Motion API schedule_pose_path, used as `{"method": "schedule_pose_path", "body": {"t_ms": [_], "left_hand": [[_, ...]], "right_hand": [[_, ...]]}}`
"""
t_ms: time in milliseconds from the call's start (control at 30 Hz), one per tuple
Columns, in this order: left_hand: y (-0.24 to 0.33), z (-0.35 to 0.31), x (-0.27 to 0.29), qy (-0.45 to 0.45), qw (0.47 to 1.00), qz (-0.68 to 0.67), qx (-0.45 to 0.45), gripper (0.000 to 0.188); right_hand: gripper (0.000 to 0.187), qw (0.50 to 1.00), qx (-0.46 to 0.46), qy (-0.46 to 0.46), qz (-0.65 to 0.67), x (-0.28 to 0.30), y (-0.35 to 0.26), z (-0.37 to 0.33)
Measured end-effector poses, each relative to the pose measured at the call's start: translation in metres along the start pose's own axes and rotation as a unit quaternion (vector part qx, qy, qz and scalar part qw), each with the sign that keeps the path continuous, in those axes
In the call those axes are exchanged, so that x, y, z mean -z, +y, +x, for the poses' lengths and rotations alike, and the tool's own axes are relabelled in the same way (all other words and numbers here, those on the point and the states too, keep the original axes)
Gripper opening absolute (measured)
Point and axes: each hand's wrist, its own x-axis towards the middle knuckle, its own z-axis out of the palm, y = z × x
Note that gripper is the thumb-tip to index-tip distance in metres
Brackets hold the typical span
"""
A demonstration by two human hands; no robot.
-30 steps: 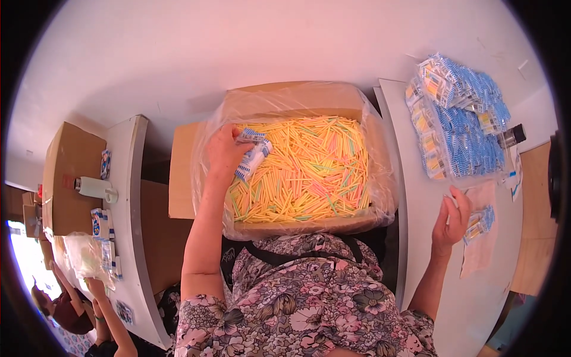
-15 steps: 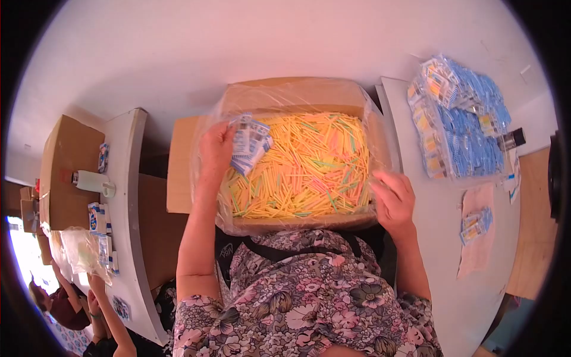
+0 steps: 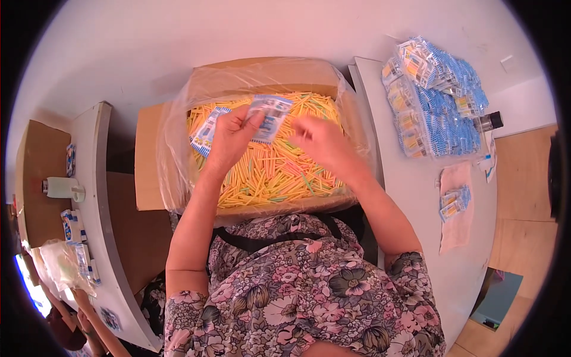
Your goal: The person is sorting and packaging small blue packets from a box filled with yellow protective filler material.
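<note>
My left hand (image 3: 233, 135) is closed on several small flat plastic packets, blue and white with clear parts. One packet (image 3: 271, 116) sticks out past my thumb to the right. More packets (image 3: 206, 135) fan out on the hand's other side. Just right of the raised packet, my right hand (image 3: 324, 146) has its fingers curled together, slightly blurred. What they hold, if anything, is hidden. Below both hands, thin sticks (image 3: 267, 172), mostly yellow with some pink and green, fill a cardboard box (image 3: 267, 72) lined with clear plastic film (image 3: 178, 128).
At right, a table (image 3: 410, 196) bears a clear bag (image 3: 440, 101) of similar packets, a dark-capped bottle (image 3: 491, 121) and a pink cloth (image 3: 455, 232) with loose packets (image 3: 455, 203). At left stand another table (image 3: 104, 220), a pale bottle (image 3: 59, 187) and a carton (image 3: 44, 154). A co-worker's arms (image 3: 92, 315) show lower left.
My left hand has moved over the sticks, and one packet now juts rightward. My right hand has come from the box's right edge to beside that packet. The view has shifted.
</note>
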Motion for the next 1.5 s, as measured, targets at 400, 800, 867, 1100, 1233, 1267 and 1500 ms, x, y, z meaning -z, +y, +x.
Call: {"method": "schedule_pose_path", "body": {"t_ms": [400, 800, 867, 1100, 1233, 1267, 1500], "left_hand": [[-0.039, 0.006, 0.015, 0.057, 0.997, -0.039, -0.029, 0.019], [-0.030, 0.002, 0.017, 0.088, 0.991, -0.075, -0.061, 0.020], [-0.031, 0.001, 0.018, 0.091, 0.990, -0.086, -0.063, 0.020], [-0.031, 0.002, 0.015, 0.097, 0.988, -0.106, -0.060, 0.020], [-0.030, 0.003, 0.012, 0.087, 0.990, -0.104, -0.048, 0.020], [-0.029, 0.003, 0.011, 0.083, 0.989, -0.109, -0.048, 0.020], [-0.028, 0.003, 0.011, 0.035, 0.991, -0.130, 0.009, 0.022]], "right_hand": [[0.018, 0.884, 0.041, -0.147, -0.442, -0.053, 0.020, 0.012], [0.019, 0.999, -0.047, -0.013, -0.022, -0.007, 0.014, 0.008], [0.020, 0.975, -0.092, -0.009, 0.202, -0.005, 0.024, 0.019], [0.018, 0.777, -0.378, -0.020, 0.503, -0.016, 0.069, 0.068], [0.017, 0.752, -0.359, 0.031, 0.552, -0.020, 0.076, 0.093], [0.017, 0.752, -0.359, 0.032, 0.552, -0.021, 0.078, 0.097], [0.021, 0.743, -0.299, 0.028, 0.599, -0.028, 0.078, 0.074]]}}
